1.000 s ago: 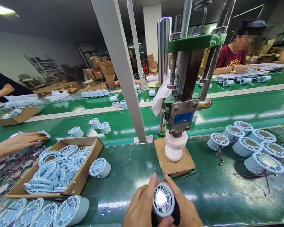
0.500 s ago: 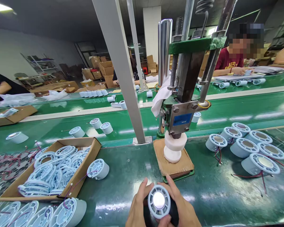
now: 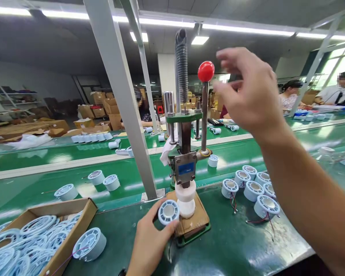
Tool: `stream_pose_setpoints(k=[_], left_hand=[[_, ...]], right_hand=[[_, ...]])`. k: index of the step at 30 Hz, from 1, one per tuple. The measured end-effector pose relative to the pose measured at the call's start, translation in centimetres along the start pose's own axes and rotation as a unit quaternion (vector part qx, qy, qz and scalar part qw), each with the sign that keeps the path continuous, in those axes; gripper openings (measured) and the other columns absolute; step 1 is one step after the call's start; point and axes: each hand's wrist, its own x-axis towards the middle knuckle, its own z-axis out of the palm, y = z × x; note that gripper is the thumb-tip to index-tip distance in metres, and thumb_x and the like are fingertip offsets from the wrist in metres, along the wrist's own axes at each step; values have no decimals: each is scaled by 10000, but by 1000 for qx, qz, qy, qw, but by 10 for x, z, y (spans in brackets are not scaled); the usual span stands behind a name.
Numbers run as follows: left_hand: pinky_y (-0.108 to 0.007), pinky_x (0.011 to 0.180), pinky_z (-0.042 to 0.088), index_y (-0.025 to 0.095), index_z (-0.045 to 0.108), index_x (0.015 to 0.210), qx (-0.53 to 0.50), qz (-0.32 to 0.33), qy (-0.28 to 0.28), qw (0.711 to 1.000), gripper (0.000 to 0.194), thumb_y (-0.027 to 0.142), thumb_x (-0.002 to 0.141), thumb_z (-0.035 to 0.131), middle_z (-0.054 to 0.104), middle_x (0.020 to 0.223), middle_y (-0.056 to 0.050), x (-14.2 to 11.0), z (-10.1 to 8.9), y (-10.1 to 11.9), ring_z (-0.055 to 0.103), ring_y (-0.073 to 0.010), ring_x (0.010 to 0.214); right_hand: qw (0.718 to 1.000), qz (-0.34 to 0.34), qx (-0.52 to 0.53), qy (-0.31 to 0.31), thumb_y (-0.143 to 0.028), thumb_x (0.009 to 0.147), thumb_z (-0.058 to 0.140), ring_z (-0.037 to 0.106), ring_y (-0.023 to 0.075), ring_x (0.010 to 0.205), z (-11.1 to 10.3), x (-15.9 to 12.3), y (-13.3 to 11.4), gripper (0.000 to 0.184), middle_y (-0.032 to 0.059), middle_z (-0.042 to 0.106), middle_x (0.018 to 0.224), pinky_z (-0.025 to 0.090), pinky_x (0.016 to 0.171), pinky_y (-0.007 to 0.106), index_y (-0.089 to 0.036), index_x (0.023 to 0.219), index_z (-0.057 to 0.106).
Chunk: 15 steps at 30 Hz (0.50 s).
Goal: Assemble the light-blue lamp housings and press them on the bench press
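My left hand [image 3: 153,234] grips a light-blue round plastic housing [image 3: 168,212] with a spoked rim and a silvery disc in its middle. It holds the housing just left of the white press pads [image 3: 186,197] of a hand press [image 3: 185,165]. My right hand [image 3: 248,88] is raised with its fingers apart, close to the red ball knob [image 3: 206,71] on the press lever; a small gap shows between them. Under the lower pad lies a brown board [image 3: 199,214] on the green press base.
Several finished-looking housings [image 3: 253,190] with red and black wires stand right of the press. At left are a cardboard box [image 3: 83,214] of light-blue rings and a lone housing [image 3: 89,244]. A grey post [image 3: 123,96] rises behind. Co-workers sit across the green conveyor [image 3: 83,157].
My right hand has let go of the housing and risen to the lever knob. My left hand has carried the housing forward and left to the press pads. The view has tilted up.
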Motion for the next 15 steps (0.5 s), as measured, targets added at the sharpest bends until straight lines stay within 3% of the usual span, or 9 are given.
stream_pose_setpoints(k=[2,4,6,8,10,12,15], left_hand=[[-432,1016,487,144,618,1233,-52,20,-20,998,589,335,684,715,680,1236,-109,19,11,17,648,-293,1108],[-399,981,497,120,615,1219,-109,32,-55,992,585,306,677,731,688,1210,-121,32,24,25,654,-281,1078],[-374,940,508,102,627,1182,-150,39,-89,984,559,289,669,747,706,1159,-122,40,35,26,662,-275,1039],[-367,901,519,93,648,1138,-164,42,-109,979,523,282,663,758,727,1092,-118,45,42,22,671,-277,993],[-374,907,515,97,654,1143,-170,43,-114,978,520,290,672,759,727,1094,-121,46,45,14,669,-286,998],[-384,942,502,117,635,1208,-177,44,-109,977,555,299,696,747,704,1168,-127,44,46,5,650,-301,1064],[-393,1012,466,159,558,1333,-183,44,-87,978,666,247,696,731,643,1295,-120,38,49,-6,592,-312,1190]], right_hand=[[997,48,50,-33,-292,876,113,589,117,1098,17,44,10,691,124,588,1174,387,793,219,128,1328,425],[987,76,127,-64,-280,860,-20,650,17,831,38,64,18,762,113,628,1023,361,668,144,175,1245,455],[970,94,216,-66,-266,951,94,606,-38,573,55,68,23,603,66,651,892,351,579,77,82,1136,551],[950,106,287,-63,-227,986,229,537,-45,461,64,68,26,426,9,620,774,343,508,57,0,1005,589],[943,113,308,-58,-194,984,270,517,-31,448,61,67,25,359,-17,579,722,352,470,65,-42,912,587],[942,114,312,-45,-194,980,289,539,-2,485,45,60,20,332,-9,575,742,403,463,96,-73,865,576],[965,22,260,-17,-206,980,272,642,57,708,5,15,4,349,24,612,878,523,604,171,-125,917,606]])
